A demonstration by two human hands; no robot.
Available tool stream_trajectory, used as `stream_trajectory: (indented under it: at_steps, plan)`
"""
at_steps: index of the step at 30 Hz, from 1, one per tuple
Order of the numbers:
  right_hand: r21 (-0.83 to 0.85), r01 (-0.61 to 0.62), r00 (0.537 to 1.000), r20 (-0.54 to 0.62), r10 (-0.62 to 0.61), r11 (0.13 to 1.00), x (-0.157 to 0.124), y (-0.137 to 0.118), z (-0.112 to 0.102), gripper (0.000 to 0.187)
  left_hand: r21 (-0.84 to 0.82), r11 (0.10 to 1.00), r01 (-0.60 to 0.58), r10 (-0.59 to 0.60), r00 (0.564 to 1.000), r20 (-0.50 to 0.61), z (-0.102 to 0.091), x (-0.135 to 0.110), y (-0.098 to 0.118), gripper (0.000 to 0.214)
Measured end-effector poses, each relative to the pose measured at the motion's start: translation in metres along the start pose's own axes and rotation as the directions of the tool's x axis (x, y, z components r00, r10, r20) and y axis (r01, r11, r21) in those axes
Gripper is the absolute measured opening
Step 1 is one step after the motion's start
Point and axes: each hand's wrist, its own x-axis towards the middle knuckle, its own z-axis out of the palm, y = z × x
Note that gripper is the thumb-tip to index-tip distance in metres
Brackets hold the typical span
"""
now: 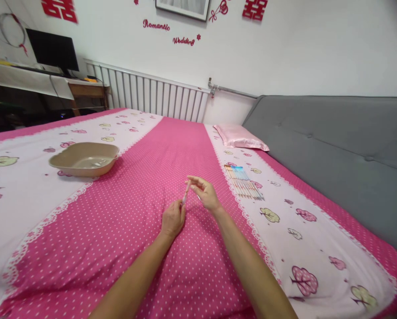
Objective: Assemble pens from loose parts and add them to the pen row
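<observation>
Over the pink dotted sheet, both hands meet on one thin pen [186, 193]. My left hand [172, 219] is closed and pinches the pen's lower end. My right hand [203, 193] pinches its upper end between thumb and fingers. The pen stands tilted between them, above the bed [125, 230]. A row of several similar pens [243, 181] lies on the white-patterned strip to the right of my right hand.
A tan heart-shaped bowl [84, 158] sits on the bed at the left with small items inside. A pink pillow [240, 137] lies at the far right, against the grey padded headboard [338, 155]. Behind the bed are a radiator [152, 95] and a desk with a monitor [52, 49].
</observation>
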Motion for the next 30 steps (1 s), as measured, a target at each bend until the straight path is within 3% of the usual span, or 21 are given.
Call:
stream_trajectory:
  at_steps: [11, 17, 22, 25, 30]
  plan:
    - [-0.294, 0.022, 0.988, -0.142, -0.066, 0.955, 0.0002, -0.0094, 0.0072, 0.016, -0.025, 1.000, -0.014, 0.014, 1.000, 0.009, -0.0016, 0.0001, 0.0021, 0.026]
    - [-0.310, 0.001, 0.990, -0.137, -0.046, 0.951, -0.0008, -0.0056, 0.0042, 0.025, -0.030, 0.999, -0.019, 0.018, 1.000, -0.007, -0.0015, 0.0000, 0.0019, 0.026]
    - [-0.168, -0.004, 1.000, 0.015, 0.006, 0.986, -0.0031, -0.0069, 0.0009, 0.038, -0.030, 0.999, -0.021, 0.021, 1.000, -0.010, -0.0007, -0.0006, 0.0006, 0.025]
    - [-0.153, -0.022, 0.999, 0.042, 0.029, 0.988, -0.0029, -0.0089, 0.0007, 0.036, -0.030, 0.999, -0.019, 0.019, 1.000, -0.003, -0.0002, -0.0006, 0.0003, 0.025]
    - [-0.242, -0.006, 0.999, -0.050, -0.006, 0.970, -0.0008, -0.0086, 0.0025, 0.020, -0.034, 0.999, -0.012, 0.012, 1.000, 0.010, -0.0008, 0.0002, 0.0009, 0.027]
